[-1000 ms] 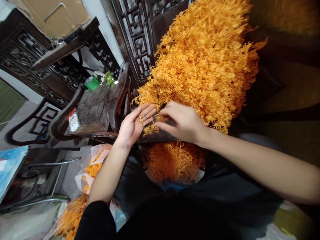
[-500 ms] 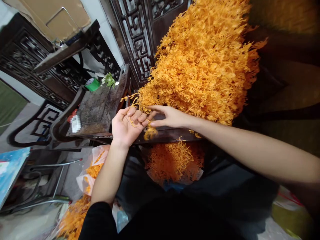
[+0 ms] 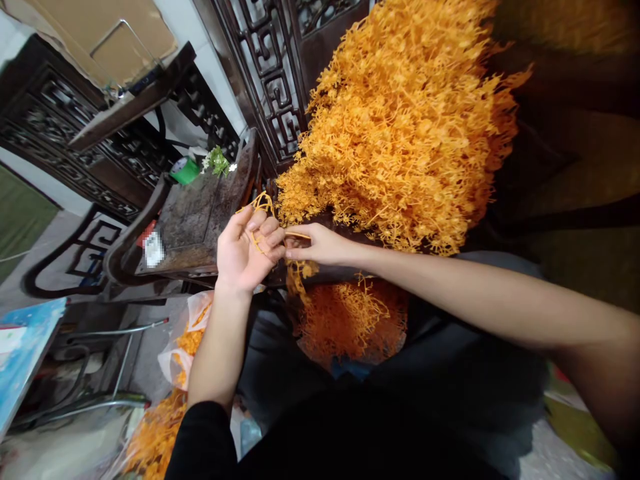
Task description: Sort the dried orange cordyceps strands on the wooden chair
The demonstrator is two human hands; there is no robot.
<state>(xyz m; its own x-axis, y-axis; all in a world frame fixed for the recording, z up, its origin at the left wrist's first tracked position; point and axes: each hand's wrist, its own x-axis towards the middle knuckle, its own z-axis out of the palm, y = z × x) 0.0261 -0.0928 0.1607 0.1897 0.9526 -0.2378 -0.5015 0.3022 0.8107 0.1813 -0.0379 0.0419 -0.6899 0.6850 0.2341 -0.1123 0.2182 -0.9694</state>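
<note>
My left hand [image 3: 250, 250], palm turned up with fingers curled, grips several thin orange stems of branching, plastic-looking sprigs. Their ends [image 3: 263, 200] poke out above its fingers. Right beside it, my right hand [image 3: 320, 244] pinches an orange sprig stem [image 3: 299, 235] between thumb and fingers, close to the left fingertips. A blurred orange sprig [image 3: 300, 272] hangs just below the two hands. Behind the right hand rises a big heap of orange sprigs [image 3: 400, 133]. More loose sprigs [image 3: 350, 313] fill a container between my legs.
To the left stands a dark wooden chair [image 3: 185, 220] bearing green tape [image 3: 185, 170] and a small green plant piece [image 3: 217, 161]. A plastic bag [image 3: 175, 360] with orange sprigs sits lower left, near a blue-topped table [image 3: 30, 353]. Carved wooden lattice [image 3: 275, 87] stands behind.
My right hand has moved slightly left and its spread thumb and fingers have closed on a stem. My left hand has shifted a little left, still gripping its stems.
</note>
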